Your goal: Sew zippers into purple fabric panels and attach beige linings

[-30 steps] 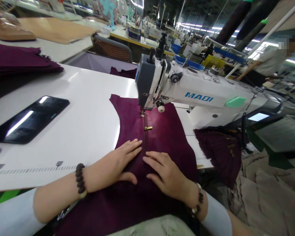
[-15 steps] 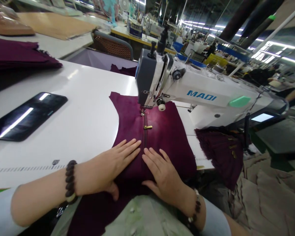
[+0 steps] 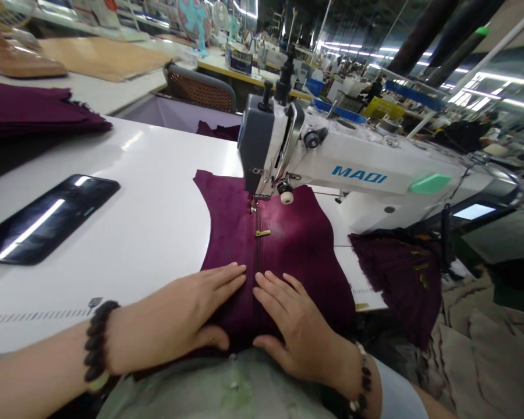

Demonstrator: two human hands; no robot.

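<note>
A dark purple fabric piece (image 3: 288, 244) with a zipper (image 3: 257, 244) down its middle lies under the needle of a white sewing machine (image 3: 353, 166). My left hand (image 3: 179, 320) lies flat on the fabric left of the zipper, fingers stretched out. On the zipper's right side my right hand (image 3: 297, 331) presses flat too, fingers apart. Both hands sit at the near edge of the white table (image 3: 157, 203). A gold zipper pull (image 3: 262, 233) shows between the hands and the needle.
A black phone (image 3: 43, 218) lies on the table at the left. A stack of purple fabric (image 3: 30, 110) sits at the far left. More purple pieces with zippers (image 3: 397, 273) hang off the right edge. A chair (image 3: 198, 87) and other workstations stand behind.
The fabric has slid away from me through the machine, so less of it hangs over my lap. Both hands stayed flat beside the zipper, now at the fabric's near edge.
</note>
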